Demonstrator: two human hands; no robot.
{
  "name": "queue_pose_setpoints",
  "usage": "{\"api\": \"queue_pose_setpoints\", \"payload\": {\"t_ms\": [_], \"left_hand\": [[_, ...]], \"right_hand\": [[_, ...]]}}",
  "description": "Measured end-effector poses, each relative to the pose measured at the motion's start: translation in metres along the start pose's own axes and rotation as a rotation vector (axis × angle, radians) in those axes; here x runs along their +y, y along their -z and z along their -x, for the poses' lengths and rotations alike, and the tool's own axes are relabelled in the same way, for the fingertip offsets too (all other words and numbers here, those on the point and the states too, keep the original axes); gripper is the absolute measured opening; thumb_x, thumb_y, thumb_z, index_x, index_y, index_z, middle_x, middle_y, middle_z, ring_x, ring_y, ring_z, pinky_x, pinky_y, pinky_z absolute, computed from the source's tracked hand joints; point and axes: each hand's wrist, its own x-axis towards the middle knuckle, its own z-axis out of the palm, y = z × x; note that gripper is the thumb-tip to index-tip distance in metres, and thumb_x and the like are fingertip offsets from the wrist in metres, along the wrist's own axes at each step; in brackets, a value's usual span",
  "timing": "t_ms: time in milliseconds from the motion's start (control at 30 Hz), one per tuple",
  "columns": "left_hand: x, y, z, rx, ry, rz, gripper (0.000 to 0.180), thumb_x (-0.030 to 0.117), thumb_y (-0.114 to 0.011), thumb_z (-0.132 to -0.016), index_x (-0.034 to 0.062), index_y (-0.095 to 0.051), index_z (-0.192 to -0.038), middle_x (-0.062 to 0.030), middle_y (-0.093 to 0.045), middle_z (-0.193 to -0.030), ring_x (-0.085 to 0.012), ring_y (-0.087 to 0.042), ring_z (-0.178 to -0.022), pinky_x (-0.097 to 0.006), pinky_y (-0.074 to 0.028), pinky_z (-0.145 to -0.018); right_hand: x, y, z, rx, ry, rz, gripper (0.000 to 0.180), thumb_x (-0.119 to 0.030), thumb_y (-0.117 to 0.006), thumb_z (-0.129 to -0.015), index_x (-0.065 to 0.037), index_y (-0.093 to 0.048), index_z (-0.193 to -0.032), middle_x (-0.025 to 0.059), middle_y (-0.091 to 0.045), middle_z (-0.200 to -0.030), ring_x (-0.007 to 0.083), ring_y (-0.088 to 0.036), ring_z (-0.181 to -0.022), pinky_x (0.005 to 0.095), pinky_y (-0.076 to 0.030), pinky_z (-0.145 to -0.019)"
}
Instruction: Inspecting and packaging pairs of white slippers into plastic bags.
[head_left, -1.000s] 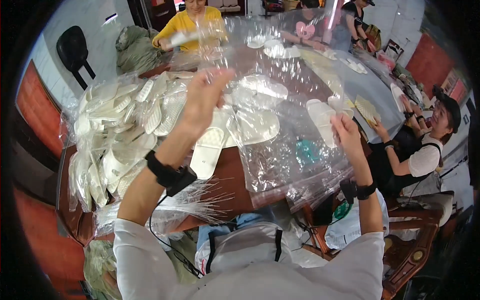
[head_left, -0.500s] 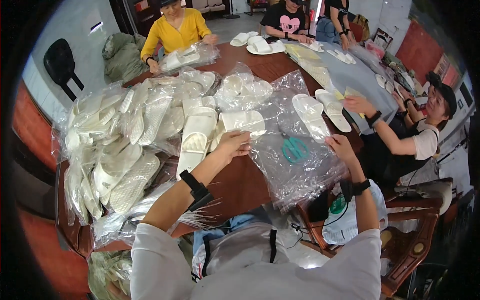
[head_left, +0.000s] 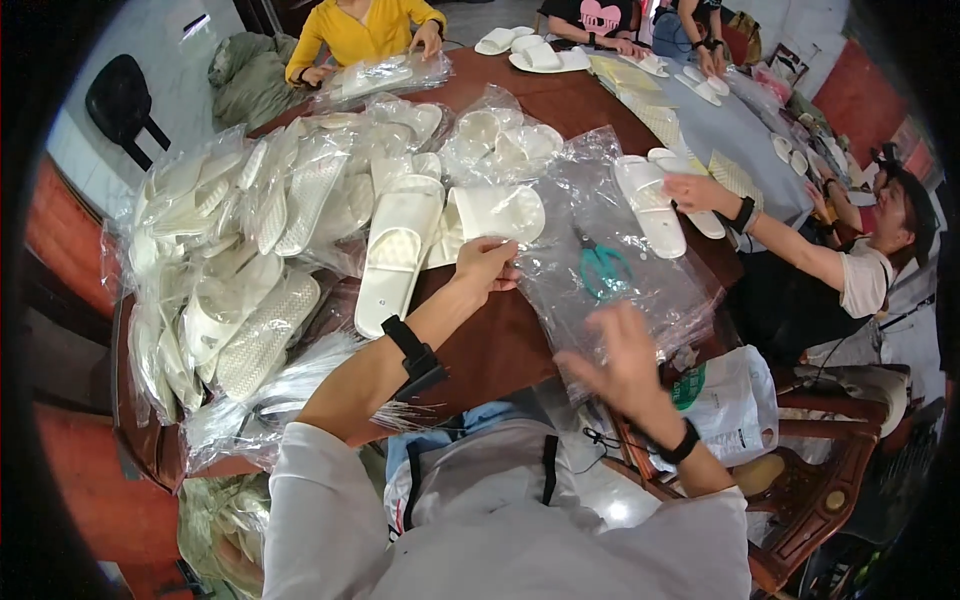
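Clear plastic bag (head_left: 640,270), crumpled and glossy, spread on the brown table (head_left: 500,345) between the two hands; its near-left edge is pinched in the closed fingers of the left hand (head_left: 485,268), while the right hand (head_left: 618,358) is open with fingers spread, blurred, over the bag's near edge, contact not certain. Teal-handled scissors (head_left: 604,268) show through the plastic just beyond the right hand. Just beyond the left hand: a white slipper (head_left: 505,210) lying flat; to that hand's left, a long white slipper (head_left: 395,250) lying sole-down, toe away. Both wrists carry black bands. Farther left of the left hand: a large heap of bagged white slippers (head_left: 230,260) covering that side of the table. Beyond the bag, to the right: a pair of white slippers (head_left: 655,205) under a co-worker's outstretched hand (head_left: 695,190), that person seated at the table's right side. Far side of the table: a person in a yellow top (head_left: 365,30) with hands on a bagged packet; further people with slippers at the far right. Below the right hand, off the table edge: a white carrier bag (head_left: 730,400) with green print, hung by a wooden chair
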Motion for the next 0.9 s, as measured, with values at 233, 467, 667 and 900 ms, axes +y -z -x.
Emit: {"api": "queue_pose_setpoints", "payload": {"t_ms": [233, 467, 667, 900], "left_hand": [[0.002, -0.005, 0.003, 0.005, -0.017, 0.031, 0.018, 0.019, -0.069, -0.084, 0.0048, -0.062, -0.092, -0.0018, -0.059, -0.075, -0.0115, -0.059, -0.058, -0.028, -0.052, -0.051], [-0.009, -0.007, 0.010, -0.087, -0.041, -0.101, 0.028, 0.028, -0.072, -0.083, 0.0080, -0.061, -0.099, -0.0007, -0.061, -0.083, -0.0113, -0.059, -0.066, -0.029, -0.052, -0.060], [0.017, 0.006, 0.068, -0.093, -0.071, -0.271, 0.070, 0.033, -0.074, -0.081, -0.0022, -0.037, -0.129, -0.0108, -0.051, -0.106, -0.0176, -0.055, -0.091, -0.032, -0.052, -0.072], [0.028, 0.045, 0.063, 0.440, -0.382, -0.795, 0.066, 0.034, -0.075, -0.073, 0.0109, -0.046, -0.128, -0.0250, -0.043, -0.123, -0.0326, -0.046, -0.116, -0.044, -0.034, -0.101]], "right_hand": [[-0.003, -0.038, 0.035, -0.204, -0.195, 0.129, 0.026, -0.003, -0.065, -0.070, -0.003, -0.047, -0.089, 0.0166, -0.054, -0.080, 0.0363, -0.059, -0.070, 0.0446, -0.049, -0.059], [-0.005, -0.021, 0.048, -0.371, -0.292, 0.103, 0.028, -0.007, -0.068, -0.074, -0.002, -0.049, -0.093, 0.0178, -0.057, -0.086, 0.0381, -0.059, -0.075, 0.0465, -0.049, -0.064], [-0.005, 0.024, 0.011, -0.238, -0.174, -0.063, 0.038, -0.021, -0.070, -0.081, -0.001, -0.051, -0.107, 0.0163, -0.056, -0.094, 0.0373, -0.057, -0.089, 0.0427, -0.047, -0.075], [0.063, -0.015, -0.032, -0.175, -0.146, 0.133, 0.060, -0.036, -0.059, -0.090, 0.000, -0.040, -0.135, 0.0291, -0.035, -0.137, 0.0477, -0.032, -0.127, 0.0508, -0.030, -0.104]]}}
